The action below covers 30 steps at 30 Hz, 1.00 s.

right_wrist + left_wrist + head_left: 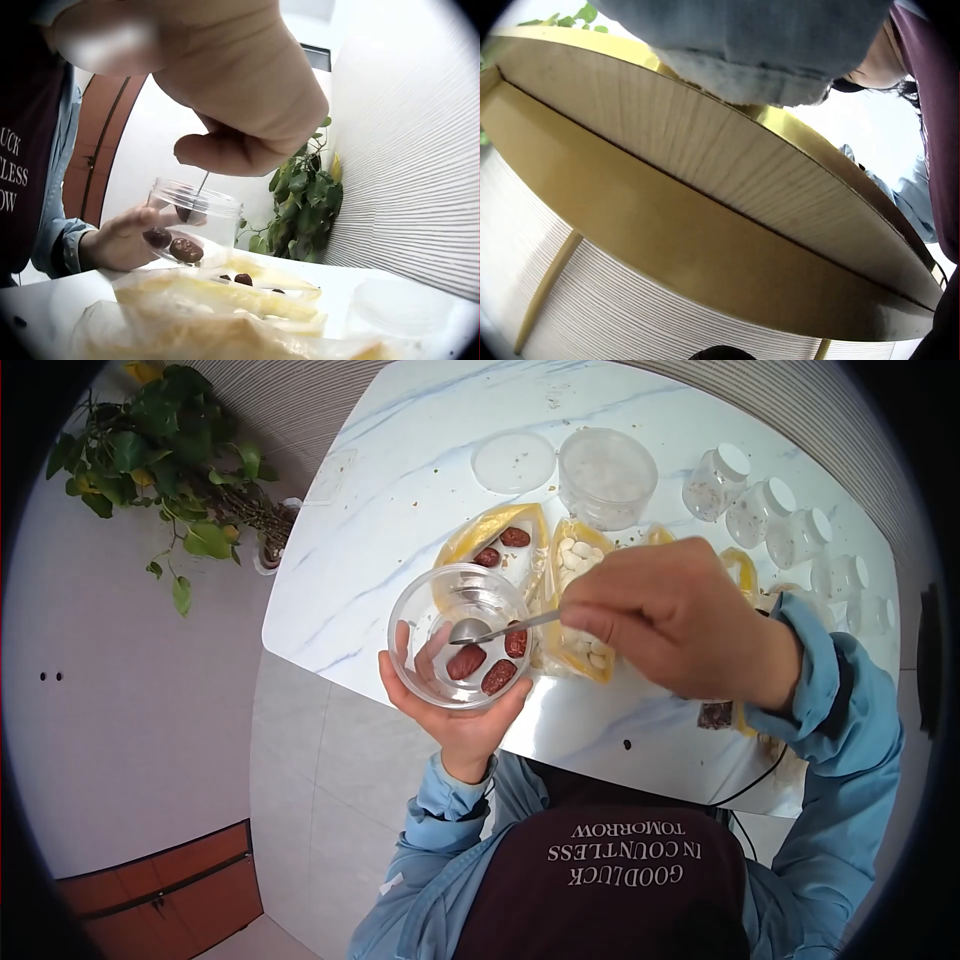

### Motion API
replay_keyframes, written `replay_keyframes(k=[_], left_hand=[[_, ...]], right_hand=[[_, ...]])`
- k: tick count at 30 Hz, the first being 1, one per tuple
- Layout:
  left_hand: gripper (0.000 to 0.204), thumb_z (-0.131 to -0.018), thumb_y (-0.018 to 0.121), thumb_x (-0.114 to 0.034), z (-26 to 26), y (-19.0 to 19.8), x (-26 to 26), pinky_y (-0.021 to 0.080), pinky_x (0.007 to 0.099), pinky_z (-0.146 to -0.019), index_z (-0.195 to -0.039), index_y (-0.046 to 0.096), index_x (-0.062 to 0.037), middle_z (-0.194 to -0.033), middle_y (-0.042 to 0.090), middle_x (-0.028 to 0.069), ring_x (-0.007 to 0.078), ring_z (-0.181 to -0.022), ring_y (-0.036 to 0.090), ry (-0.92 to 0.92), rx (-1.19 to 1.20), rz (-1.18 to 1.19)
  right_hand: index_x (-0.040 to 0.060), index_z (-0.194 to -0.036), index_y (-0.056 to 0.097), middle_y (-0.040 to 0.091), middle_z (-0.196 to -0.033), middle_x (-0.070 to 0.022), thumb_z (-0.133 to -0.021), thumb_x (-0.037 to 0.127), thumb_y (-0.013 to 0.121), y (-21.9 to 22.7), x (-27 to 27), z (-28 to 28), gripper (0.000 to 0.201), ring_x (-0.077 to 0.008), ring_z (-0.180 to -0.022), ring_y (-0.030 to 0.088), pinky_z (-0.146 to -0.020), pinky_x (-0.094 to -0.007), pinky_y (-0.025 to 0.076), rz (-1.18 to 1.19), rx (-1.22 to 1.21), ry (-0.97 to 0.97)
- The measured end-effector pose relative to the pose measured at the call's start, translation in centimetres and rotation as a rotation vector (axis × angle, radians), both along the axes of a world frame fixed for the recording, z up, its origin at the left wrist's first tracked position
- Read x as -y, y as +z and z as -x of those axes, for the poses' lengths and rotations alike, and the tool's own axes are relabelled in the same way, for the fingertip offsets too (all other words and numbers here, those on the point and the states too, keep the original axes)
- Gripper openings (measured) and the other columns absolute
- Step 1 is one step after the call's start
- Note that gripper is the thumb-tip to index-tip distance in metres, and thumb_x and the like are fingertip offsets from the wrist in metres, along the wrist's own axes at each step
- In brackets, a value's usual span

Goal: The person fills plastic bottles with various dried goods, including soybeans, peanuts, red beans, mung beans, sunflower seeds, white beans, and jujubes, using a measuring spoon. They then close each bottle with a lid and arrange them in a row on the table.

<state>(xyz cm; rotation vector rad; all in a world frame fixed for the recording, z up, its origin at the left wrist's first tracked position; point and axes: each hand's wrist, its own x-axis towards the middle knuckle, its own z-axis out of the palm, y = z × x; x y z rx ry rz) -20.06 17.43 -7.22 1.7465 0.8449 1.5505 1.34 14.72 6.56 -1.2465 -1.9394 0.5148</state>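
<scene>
Hands [665,620] curled, jar [425,598] cupped, spoon [474,631] pinched

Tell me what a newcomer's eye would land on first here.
First, the clear tub held in the left hand, with red dates inside and a metal spoon, gripped by the right hand, angled into it. Next, the leafy plant at the head view's upper left, and the upside-down white lettering at its bottom.

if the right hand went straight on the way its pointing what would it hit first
Probably the clear jar: the right hand points toward it, and the spoon it holds already reaches inside. The spoon might touch a date or the jar wall before the fingers reach the rim; depth is unclear.
</scene>
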Motion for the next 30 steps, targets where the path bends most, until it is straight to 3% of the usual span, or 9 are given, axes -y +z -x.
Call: replay_keyframes(k=[1,2,4,8,11,15,18,21,30], left_hand=[[0.125,-0.057,0.089,-0.018,0.0,0.0,0.0,0.050,0.0434,-0.094,-0.145,0.000,-0.0096,-0.144,0.017,0.0254,0.0378,-0.119,0.045,0.004,0.012,0.020],[0.124,-0.058,0.088,-0.019,0.1,0.0,0.1,0.050,0.0435,-0.093,-0.145,0.000,-0.0101,-0.144,0.017,0.0247,0.0379,-0.120,0.045,0.011,0.004,0.032],[0.123,-0.060,0.087,-0.020,0.2,-0.1,0.1,0.052,0.0439,-0.092,-0.145,-0.001,-0.0110,-0.144,0.018,0.0234,0.0380,-0.120,0.044,0.025,-0.013,0.055],[0.116,-0.064,0.082,-0.020,-0.3,0.9,0.2,0.054,0.0444,-0.090,-0.146,0.000,-0.0129,-0.140,0.023,0.0193,0.0352,-0.122,0.044,0.110,0.283,0.253],[0.116,-0.064,0.082,-0.020,-0.2,1.0,-0.1,0.055,0.0433,-0.089,-0.146,0.000,-0.0126,-0.139,0.024,0.0178,0.0342,-0.123,0.045,0.144,0.383,0.259],[0.104,-0.069,0.083,-0.032,-0.5,1.1,0.0,0.048,0.0422,-0.093,-0.145,0.014,-0.0118,-0.137,0.030,0.0146,0.0337,-0.115,0.050,0.173,0.397,0.216],[0.113,-0.065,0.084,-0.032,-0.3,0.9,-0.3,0.055,0.0359,-0.079,-0.146,0.008,-0.0147,-0.138,0.028,0.0146,0.0336,-0.116,0.051,0.148,0.485,0.245],[0.114,-0.064,0.085,-0.034,-0.1,0.8,-0.3,0.055,0.0340,-0.078,-0.146,0.009,-0.0146,-0.137,0.031,0.0128,0.0318,-0.113,0.052,0.135,0.512,0.254],[0.109,-0.065,0.084,-0.034,-0.2,0.6,-0.5,0.051,0.0390,-0.090,-0.146,0.012,-0.0147,-0.136,0.034,0.0127,0.0324,-0.117,0.049,0.133,0.525,0.232]], right_hand=[[0.0043,-0.083,0.064,0.060,-0.068,-0.0107,-0.086,0.016,0.063,-0.2,0.1,0.3,0.012,-0.0262,-0.056,0.059,-0.052,-0.0346,0.045,-0.125,0.050,0.015],[0.0053,-0.082,0.064,0.062,-0.072,-0.0111,-0.085,0.016,0.063,0.4,0.5,0.3,0.011,-0.0290,-0.063,0.060,-0.055,-0.0355,0.047,-0.074,0.122,-0.001],[0.0035,-0.085,0.067,0.062,-0.069,-0.0117,-0.084,0.011,0.065,0.4,0.2,0.3,0.008,-0.0259,-0.057,0.059,-0.051,-0.0323,0.045,-0.191,0.075,-0.029],[0.0005,-0.087,0.068,0.064,-0.069,-0.0128,-0.085,0.010,0.064,0.0,-1.2,-0.5,0.010,-0.0220,-0.055,0.060,-0.049,-0.0302,0.044,-0.306,0.038,-0.169],[0.0045,-0.083,0.069,0.062,-0.065,-0.0103,-0.086,0.018,0.061,-0.4,-2.5,-1.0,0.016,-0.0281,-0.056,0.059,-0.054,-0.0343,0.047,-0.218,0.023,-0.208],[0.0047,-0.083,0.067,0.063,-0.069,-0.0106,-0.088,0.019,0.057,-2.9,-3.6,-0.9,0.018,-0.0280,-0.063,0.062,-0.055,-0.0359,0.047,-0.151,0.121,-0.138],[0.0071,-0.081,0.065,0.064,-0.072,-0.0095,-0.085,0.018,0.058,-4.4,-3.8,0.1,0.014,-0.0262,-0.067,0.064,-0.055,-0.0361,0.049,-0.177,0.314,-0.097],[0.0085,-0.082,0.064,0.057,-0.063,-0.0046,-0.081,0.016,0.063,-4.9,-4.0,0.9,0.008,-0.0204,-0.060,0.061,-0.049,-0.0318,0.046,-0.261,0.481,-0.046],[0.0093,-0.085,0.063,0.056,-0.065,-0.0028,-0.076,0.013,0.058,-6.7,-4.3,1.4,0.012,-0.0201,-0.057,0.061,-0.047,-0.0319,0.046,-0.356,0.505,0.056]])
